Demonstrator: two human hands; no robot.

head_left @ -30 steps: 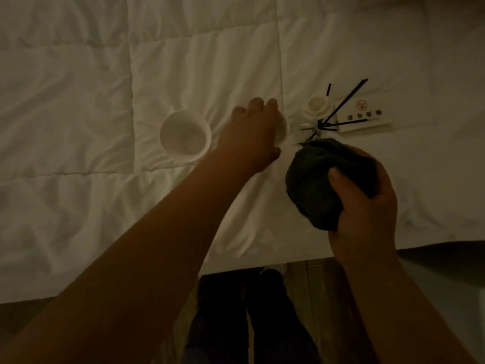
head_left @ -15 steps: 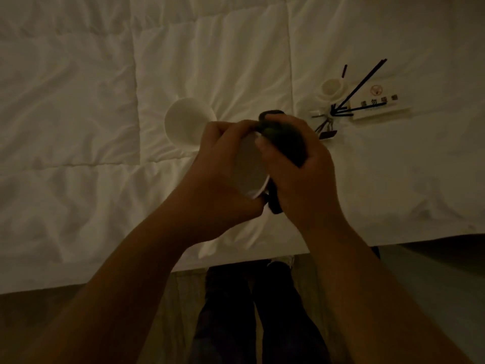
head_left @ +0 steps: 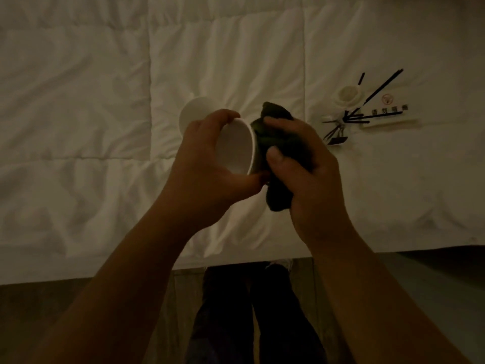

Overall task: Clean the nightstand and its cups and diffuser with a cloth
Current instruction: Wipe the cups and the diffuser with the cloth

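On the white bed [head_left: 78,127], furthest left, a second cup [head_left: 193,111] sits half hidden behind the left hand [head_left: 202,164], whose fingers curl round the held cup [head_left: 237,147], tilted with its mouth toward the camera. Just beside it the right hand [head_left: 312,174] has its fingers bunched round the dark cloth [head_left: 278,143], pressed to the cup's outer wall. A hard rub could twist the cup loose from that grip. Farther right the diffuser [head_left: 347,94] stands on soft bedding with its reeds splayed; a stray elbow or a tug on the quilt could probably tip it.
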